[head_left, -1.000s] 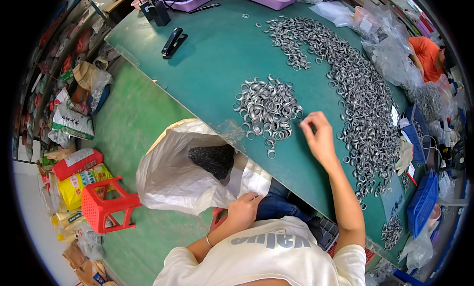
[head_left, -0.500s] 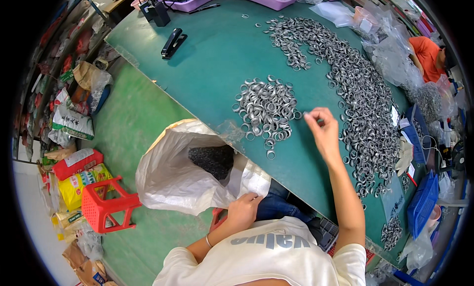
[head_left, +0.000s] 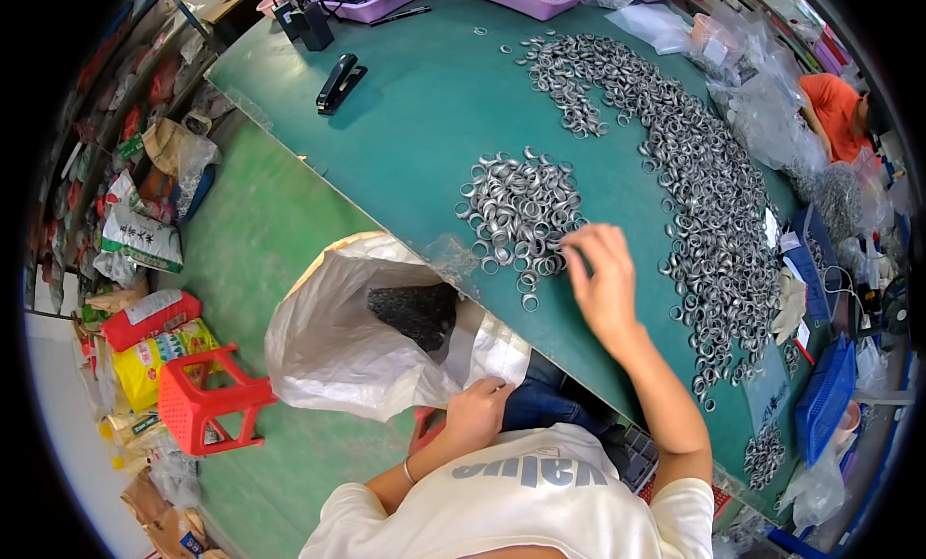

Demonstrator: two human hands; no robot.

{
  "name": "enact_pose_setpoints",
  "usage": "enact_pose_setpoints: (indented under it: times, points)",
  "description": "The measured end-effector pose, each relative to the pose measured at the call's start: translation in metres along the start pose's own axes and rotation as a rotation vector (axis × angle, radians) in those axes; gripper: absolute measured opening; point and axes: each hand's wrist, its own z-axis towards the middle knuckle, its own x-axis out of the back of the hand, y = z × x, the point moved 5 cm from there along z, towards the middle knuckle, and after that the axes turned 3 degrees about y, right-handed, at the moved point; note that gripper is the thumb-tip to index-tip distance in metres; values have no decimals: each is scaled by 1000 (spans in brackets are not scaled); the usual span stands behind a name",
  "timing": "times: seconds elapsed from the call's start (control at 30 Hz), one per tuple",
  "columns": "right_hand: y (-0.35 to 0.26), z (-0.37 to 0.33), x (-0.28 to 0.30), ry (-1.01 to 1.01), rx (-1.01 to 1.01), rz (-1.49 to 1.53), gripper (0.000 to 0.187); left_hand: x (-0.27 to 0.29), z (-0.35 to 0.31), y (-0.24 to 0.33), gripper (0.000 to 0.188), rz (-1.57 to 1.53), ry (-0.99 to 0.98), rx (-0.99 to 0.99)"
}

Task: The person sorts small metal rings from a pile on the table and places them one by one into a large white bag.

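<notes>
Head view, clock read with twelve at the top edge.

Right hand: thumb and fingers curled toward each other, a narrow gap between thumb and index. Fingertips at the four o'clock edge of the smaller pile of grey metal rings; whether they touch it, or have a ring between them, cannot be told.

Key relation: the smaller pile lies at ten o'clock from the right hand, immediately beyond the fingertips, on the green tabletop. Pile roughly round, so no clear long axis; a short tail of rings trails toward six o'clock. Single rings lie at mixed angles, many showing their open centres.

Larger band of grey metal rings: two o'clock from the right hand, apart from it, long axis curving from eleven round to five, bare tabletop between band and pile.

Left hand: fingers closed on the rim of the white sack, which gapes at ten o'clock from it, dark contents inside. Smaller pile is near twelve o'clock from this hand, well apart; right hand clearly the nearer
</notes>
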Motion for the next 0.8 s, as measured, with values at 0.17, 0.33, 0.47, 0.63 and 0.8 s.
enact_pose_setpoints:
  times: [0.17,0.33,0.47,0.63,0.8]
  points:
    - [47,3,-17,-81,57,-219,13,-2,2,1,29,-4,-26,-4]
    - [55,5,0,127,-34,-65,11,-4,-1,-4,27,-68,1,13]
    - [59,3,-13,40,1,-222,10,-1,1,0,29,-13,-16,-9]
    - [59,-1,-11,-10,-44,-203,11,-1,2,0,30,-27,-27,-6]
    - [-11,-15,-4,-190,-225,382,10,-4,-1,-2,30,-21,-37,16]
